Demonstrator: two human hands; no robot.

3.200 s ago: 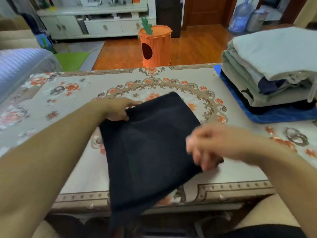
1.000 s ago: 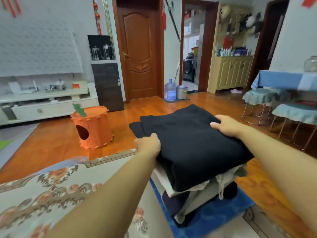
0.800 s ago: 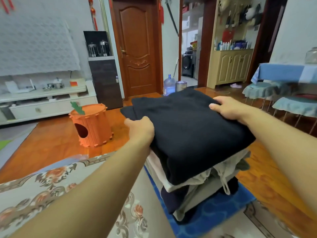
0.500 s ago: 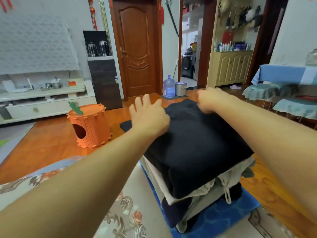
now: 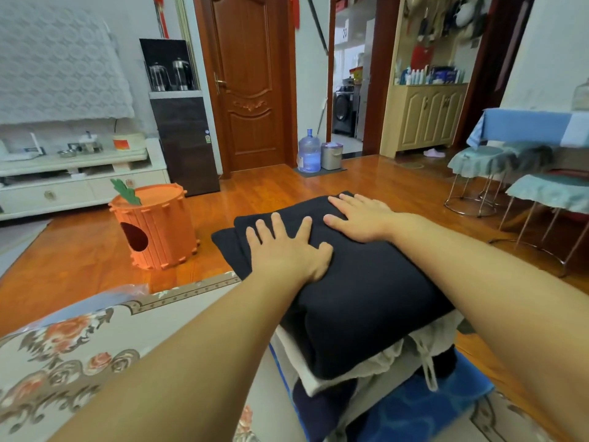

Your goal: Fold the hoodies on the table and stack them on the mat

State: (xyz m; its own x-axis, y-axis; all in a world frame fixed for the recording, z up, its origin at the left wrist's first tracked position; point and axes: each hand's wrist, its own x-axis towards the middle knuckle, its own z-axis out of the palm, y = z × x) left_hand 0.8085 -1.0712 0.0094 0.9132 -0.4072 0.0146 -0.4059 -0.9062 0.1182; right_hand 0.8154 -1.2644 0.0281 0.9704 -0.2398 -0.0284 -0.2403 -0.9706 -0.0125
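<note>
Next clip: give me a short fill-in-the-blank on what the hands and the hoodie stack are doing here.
1. Both hands, left and right, lie ____ on the black hoodie.
2. The black hoodie is the ____ layer of the stack.
3. The stack rests on a ____ mat.
4. On the floor beyond the table stands an ____ carrot-topped tub.

Missing words: flat; top; blue; orange

Black hoodie (image 5: pixel 366 291) folded, lying flat atop stack of folded hoodies (image 5: pixel 360 374), stack resting on blue mat (image 5: pixel 424 406), at table (image 5: pixel 191 301) edge.
</note>
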